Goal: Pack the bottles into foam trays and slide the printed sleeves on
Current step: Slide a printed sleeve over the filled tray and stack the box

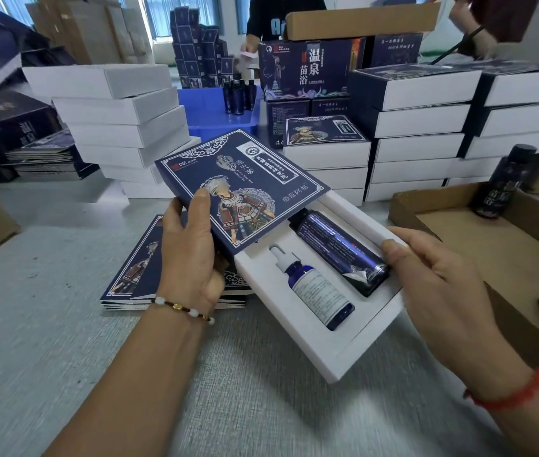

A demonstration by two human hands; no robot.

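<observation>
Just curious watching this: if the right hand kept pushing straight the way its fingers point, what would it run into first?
The right hand already grips the foam tray, thumb by the dark bottle. Pushed on up-left, the tray would likely go deeper into the printed sleeve held by the left hand.

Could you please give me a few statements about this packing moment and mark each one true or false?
1. The left hand holds the printed sleeve. True.
2. The foam tray holds three bottles. False: two lie in it, a dropper bottle and a dark bottle.
3. The sleeve covers the whole tray. False: only the far end is covered.
4. The right hand holds the tray's right edge. True.
5. A stack of flat sleeves lies under the left hand. True.
</observation>
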